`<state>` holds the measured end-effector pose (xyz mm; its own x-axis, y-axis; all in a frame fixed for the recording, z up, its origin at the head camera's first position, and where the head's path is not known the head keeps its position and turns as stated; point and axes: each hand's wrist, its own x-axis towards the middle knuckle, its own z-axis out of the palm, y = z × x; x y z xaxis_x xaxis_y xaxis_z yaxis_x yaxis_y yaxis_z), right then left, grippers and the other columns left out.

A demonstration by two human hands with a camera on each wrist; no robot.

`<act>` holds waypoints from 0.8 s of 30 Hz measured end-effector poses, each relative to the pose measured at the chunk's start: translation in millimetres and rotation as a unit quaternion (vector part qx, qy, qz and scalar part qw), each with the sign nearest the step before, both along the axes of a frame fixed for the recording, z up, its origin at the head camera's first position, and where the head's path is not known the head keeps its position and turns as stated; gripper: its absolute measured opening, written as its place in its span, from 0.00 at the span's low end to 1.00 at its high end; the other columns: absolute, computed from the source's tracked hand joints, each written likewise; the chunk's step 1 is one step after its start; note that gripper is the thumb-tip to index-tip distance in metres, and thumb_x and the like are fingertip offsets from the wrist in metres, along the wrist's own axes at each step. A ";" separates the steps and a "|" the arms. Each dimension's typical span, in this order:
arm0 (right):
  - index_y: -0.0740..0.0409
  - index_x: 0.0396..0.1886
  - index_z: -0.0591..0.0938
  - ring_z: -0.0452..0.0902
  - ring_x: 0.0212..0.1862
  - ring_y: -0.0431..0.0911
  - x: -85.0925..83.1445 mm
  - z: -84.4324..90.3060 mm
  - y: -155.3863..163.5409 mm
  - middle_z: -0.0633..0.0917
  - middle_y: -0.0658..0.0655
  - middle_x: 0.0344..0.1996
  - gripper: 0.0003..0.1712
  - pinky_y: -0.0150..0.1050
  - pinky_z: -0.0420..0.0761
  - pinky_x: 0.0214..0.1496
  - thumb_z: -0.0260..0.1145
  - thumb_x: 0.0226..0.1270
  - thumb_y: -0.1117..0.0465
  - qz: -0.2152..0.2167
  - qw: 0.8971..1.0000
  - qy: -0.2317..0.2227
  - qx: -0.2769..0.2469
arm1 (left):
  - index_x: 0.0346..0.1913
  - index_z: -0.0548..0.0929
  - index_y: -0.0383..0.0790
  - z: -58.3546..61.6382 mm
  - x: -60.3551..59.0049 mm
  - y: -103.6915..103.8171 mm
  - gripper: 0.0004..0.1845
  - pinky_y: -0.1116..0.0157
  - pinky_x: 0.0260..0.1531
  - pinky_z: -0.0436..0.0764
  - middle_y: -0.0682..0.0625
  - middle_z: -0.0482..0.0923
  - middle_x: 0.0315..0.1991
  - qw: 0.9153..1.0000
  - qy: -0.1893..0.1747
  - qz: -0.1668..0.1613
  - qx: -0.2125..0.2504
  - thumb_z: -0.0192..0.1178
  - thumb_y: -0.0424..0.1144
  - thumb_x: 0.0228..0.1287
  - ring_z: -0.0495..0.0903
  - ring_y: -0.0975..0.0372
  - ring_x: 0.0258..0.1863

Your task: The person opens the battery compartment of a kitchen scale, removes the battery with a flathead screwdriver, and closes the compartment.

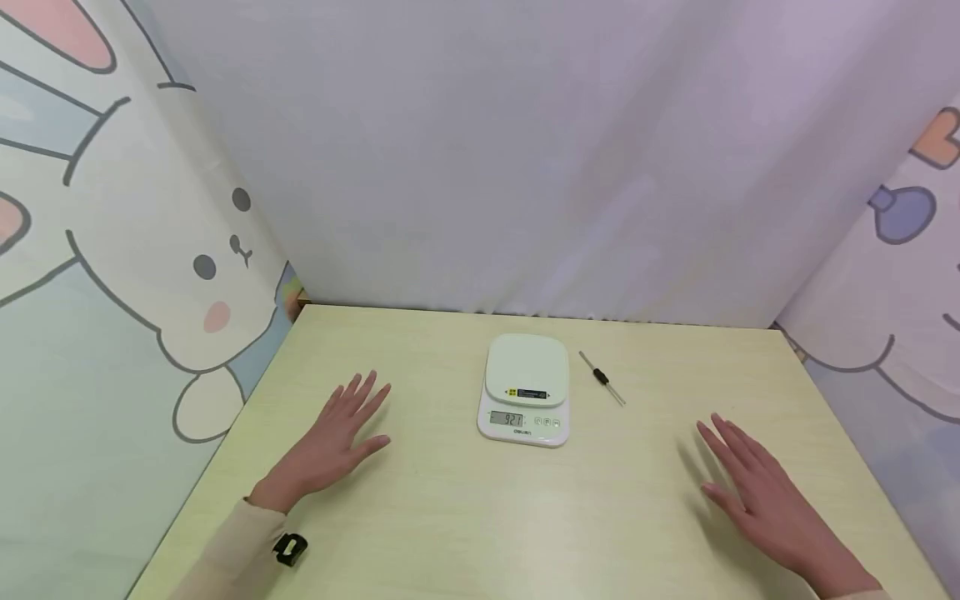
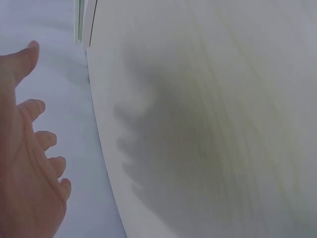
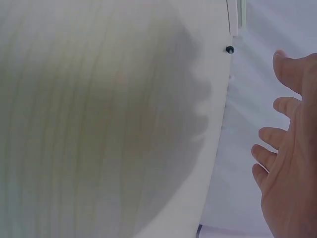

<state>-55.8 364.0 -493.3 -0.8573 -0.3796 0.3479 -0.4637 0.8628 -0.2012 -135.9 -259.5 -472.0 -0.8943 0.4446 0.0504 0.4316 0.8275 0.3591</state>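
The left hand (image 1: 330, 446) and right hand (image 1: 757, 492) are lying flat on the table (image 1: 450, 517), fingers straight and spread, gripping nothing. The scale (image 1: 524, 389) is sitting between them, well apart from both. A thin dark-bodied component (image 1: 602, 377) is lying just right of it; its type is too small to identify. The display digits are blurring.

Between your left grip (image 1: 330, 442) and right grip (image 1: 757, 492) only the kitchen scale (image 1: 524, 388) stands on the tabletop (image 1: 465, 517), ahead and inward of both. A thin tool (image 1: 602, 377) lies just beside the scale, ahead of your right grip. Curtains (image 1: 525, 167) wall off the tabletop beyond and to each side.
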 end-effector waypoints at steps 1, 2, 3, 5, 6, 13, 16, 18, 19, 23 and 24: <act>0.54 0.85 0.61 0.32 0.86 0.32 -2.2 -0.9 -2.9 0.52 0.53 0.87 0.49 0.22 0.29 0.82 0.72 0.70 0.55 0.000 1.000 -0.002 -0.004 | 0.86 0.54 0.49 -0.8 -2.3 3.9 0.42 0.38 0.84 0.43 0.40 0.44 0.88 1.000 -0.006 -0.003 0.005 0.56 0.59 0.79 0.41 0.39 0.86; 0.53 0.85 0.60 0.32 0.86 0.32 -4.3 -1.1 -6.6 0.53 0.54 0.87 0.49 0.21 0.30 0.82 0.73 0.70 0.55 0.002 1.000 -0.005 -0.008 | 0.86 0.54 0.48 -1.2 -4.5 8.0 0.42 0.38 0.84 0.42 0.40 0.43 0.88 1.000 -0.013 -0.006 0.011 0.56 0.59 0.79 0.41 0.40 0.87; 0.53 0.85 0.60 0.33 0.86 0.32 -6.7 -1.4 -10.3 0.54 0.54 0.87 0.49 0.21 0.30 0.82 0.73 0.70 0.55 0.004 1.000 -0.006 -0.011 | 0.86 0.53 0.48 -1.4 -6.7 12.1 0.42 0.38 0.84 0.41 0.41 0.42 0.88 1.000 -0.017 -0.010 0.015 0.56 0.59 0.79 0.40 0.40 0.87; 0.53 0.85 0.61 0.35 0.86 0.32 -12.5 -1.7 -17.8 0.56 0.56 0.86 0.49 0.20 0.32 0.82 0.73 0.69 0.55 0.009 1.000 -0.009 -0.016 | 0.87 0.52 0.49 -1.3 -11.2 20.8 0.43 0.39 0.85 0.40 0.42 0.41 0.88 0.999 -0.026 -0.016 0.021 0.56 0.59 0.79 0.39 0.42 0.87; 0.53 0.85 0.60 0.36 0.86 0.33 -15.5 -1.4 -21.5 0.56 0.56 0.86 0.50 0.19 0.32 0.82 0.73 0.70 0.55 0.011 1.000 -0.012 -0.017 | 0.87 0.52 0.48 -1.1 -13.7 25.3 0.43 0.39 0.85 0.40 0.43 0.41 0.88 0.999 -0.030 -0.020 0.024 0.56 0.59 0.79 0.39 0.42 0.87; 0.52 0.87 0.56 0.55 0.83 0.63 -41.5 -0.5 -46.4 0.56 0.61 0.86 0.50 0.15 0.33 0.77 0.71 0.74 0.54 0.014 0.996 -0.079 -0.045 | 0.87 0.47 0.48 -3.9 -38.8 59.5 0.44 0.42 0.87 0.40 0.44 0.39 0.88 0.996 -0.051 -0.053 0.045 0.54 0.60 0.80 0.37 0.45 0.88; 0.50 0.88 0.53 0.57 0.80 0.69 -56.0 -1.7 -57.1 0.56 0.63 0.85 0.49 0.27 0.41 0.85 0.69 0.76 0.52 0.012 0.990 -0.122 -0.063 | 0.88 0.44 0.48 -7.0 -50.6 74.1 0.46 0.44 0.87 0.40 0.45 0.38 0.89 0.995 -0.061 -0.060 0.052 0.53 0.61 0.80 0.37 0.47 0.88; 0.50 0.88 0.52 0.56 0.81 0.69 -66.4 -2.8 -64.2 0.55 0.63 0.85 0.49 0.43 0.50 0.89 0.68 0.77 0.50 0.012 0.987 -0.147 -0.070 | 0.88 0.42 0.49 -8.5 -57.3 82.9 0.47 0.46 0.88 0.39 0.47 0.37 0.89 0.994 -0.069 -0.060 0.053 0.53 0.62 0.80 0.36 0.49 0.88; 0.50 0.88 0.52 0.55 0.82 0.69 -72.0 -3.9 -67.2 0.55 0.64 0.85 0.50 0.51 0.55 0.88 0.67 0.77 0.49 0.012 0.985 -0.155 -0.070 | 0.88 0.41 0.49 -9.0 -60.6 87.7 0.47 0.46 0.88 0.39 0.47 0.36 0.89 0.994 -0.074 -0.061 0.057 0.53 0.61 0.80 0.36 0.49 0.88; 0.54 0.88 0.50 0.52 0.83 0.69 -93.3 -7.2 -77.5 0.54 0.64 0.86 0.52 0.69 0.60 0.81 0.67 0.77 0.48 0.022 0.980 -0.184 -0.074 | 0.88 0.40 0.49 -14.6 -73.6 103.4 0.48 0.50 0.88 0.39 0.49 0.36 0.89 0.992 -0.087 -0.062 0.062 0.53 0.61 0.80 0.36 0.53 0.88; 0.55 0.88 0.50 0.51 0.83 0.69 -98.6 -8.3 -79.8 0.53 0.64 0.86 0.52 0.70 0.59 0.81 0.68 0.77 0.48 0.024 0.979 -0.189 -0.075 | 0.88 0.40 0.48 -16.6 -76.7 106.3 0.48 0.50 0.88 0.39 0.49 0.36 0.89 0.992 -0.088 -0.063 0.062 0.53 0.62 0.80 0.36 0.53 0.88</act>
<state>-154.5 284.3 -501.6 -0.9176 -0.3925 0.0632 -0.3713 0.7893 -0.4890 -212.6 -153.2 -488.6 -0.8315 0.5541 -0.0399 0.4509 0.7152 0.5340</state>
